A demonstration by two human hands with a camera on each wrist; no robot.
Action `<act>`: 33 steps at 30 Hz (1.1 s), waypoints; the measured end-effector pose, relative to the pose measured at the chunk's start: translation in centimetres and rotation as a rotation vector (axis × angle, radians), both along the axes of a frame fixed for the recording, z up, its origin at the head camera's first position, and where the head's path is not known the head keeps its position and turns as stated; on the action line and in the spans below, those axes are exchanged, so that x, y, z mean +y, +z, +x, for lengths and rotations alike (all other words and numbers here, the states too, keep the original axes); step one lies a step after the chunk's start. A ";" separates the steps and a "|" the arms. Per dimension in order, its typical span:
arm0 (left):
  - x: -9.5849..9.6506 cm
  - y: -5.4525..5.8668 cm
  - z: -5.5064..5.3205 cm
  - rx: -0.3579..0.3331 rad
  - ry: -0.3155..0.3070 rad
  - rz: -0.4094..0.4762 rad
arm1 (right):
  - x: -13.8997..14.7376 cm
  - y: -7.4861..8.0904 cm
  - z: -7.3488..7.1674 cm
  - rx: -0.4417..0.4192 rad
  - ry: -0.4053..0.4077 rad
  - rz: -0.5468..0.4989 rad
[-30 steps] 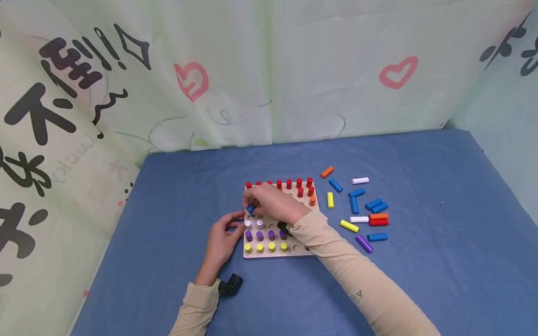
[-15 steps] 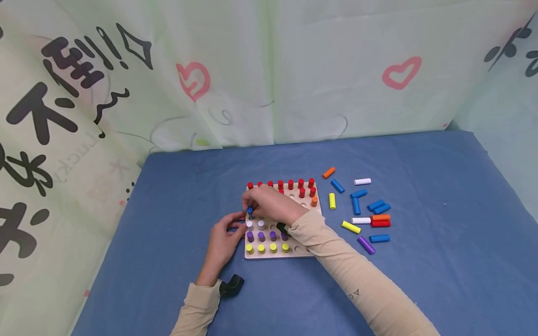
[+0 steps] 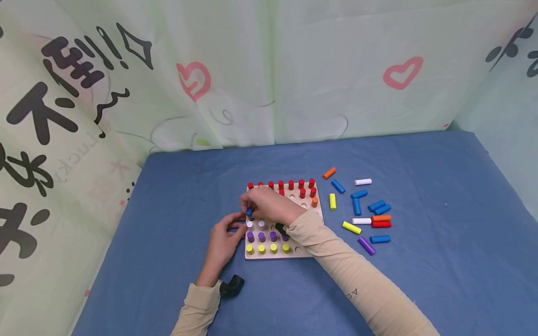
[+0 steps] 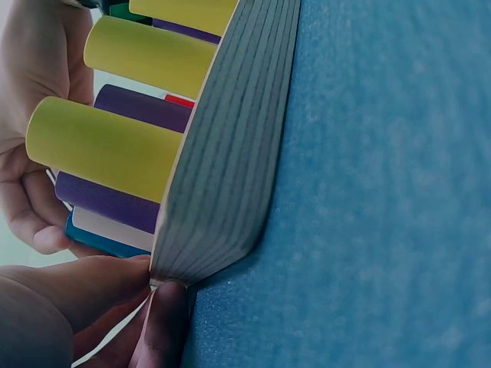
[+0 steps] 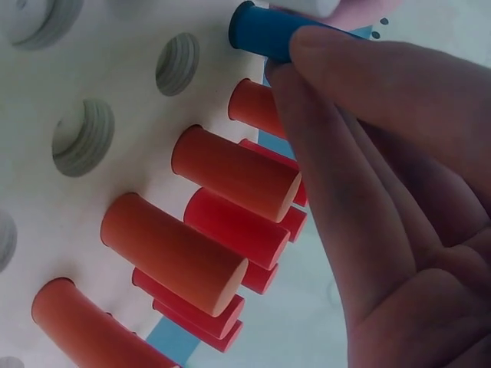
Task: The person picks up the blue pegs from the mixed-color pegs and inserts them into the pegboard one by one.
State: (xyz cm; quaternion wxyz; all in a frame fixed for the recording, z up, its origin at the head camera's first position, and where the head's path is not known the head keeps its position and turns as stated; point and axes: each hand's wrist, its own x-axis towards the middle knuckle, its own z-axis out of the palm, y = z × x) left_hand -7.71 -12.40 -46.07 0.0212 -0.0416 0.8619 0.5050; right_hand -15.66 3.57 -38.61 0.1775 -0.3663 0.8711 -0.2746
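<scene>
A pale wooden pegboard [image 3: 300, 252] carries rows of colored pegs, with several yellow pegs [image 3: 273, 248] in the nearest row. My left hand [image 3: 222, 240] grips the board's left edge; its thumb and a fingertip touch the corner in the left wrist view. Over the board, my right hand [image 3: 275, 205] pinches a blue peg [image 5: 265, 31] between thumb and fingers. The peg's lower end meets the board surface beside the orange pegs [image 5: 234, 172] in the right wrist view; whether it is fully seated I cannot tell. My right hand and sleeve hide part of the board's middle.
Loose pegs lie right of the board: several blue pegs [image 3: 380, 239], two yellow pegs [image 3: 351, 227], a purple peg [image 3: 367, 245], a red peg [image 3: 381, 224], orange pegs [image 3: 329, 173] and white pegs [image 3: 363, 182]. Blue cloth [image 3: 189, 196] covers the table; a printed curtain [image 3: 328, 93] hangs behind.
My right hand has shifted slightly left over the board with the blue peg still pinched. The left hand has stayed at the board's edge. The head view has moved a little.
</scene>
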 end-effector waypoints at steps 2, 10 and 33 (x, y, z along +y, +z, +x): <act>0.0 0.0 0.0 0.001 -0.001 0.001 | 0.0 0.0 0.0 0.001 0.004 0.003; 0.0 0.0 0.0 -0.002 -0.001 -0.013 | -0.1 0.0 0.0 0.005 0.016 0.002; 0.0 -0.2 -0.2 0.027 -0.010 -0.006 | -0.1 -0.1 -0.1 0.032 0.025 0.027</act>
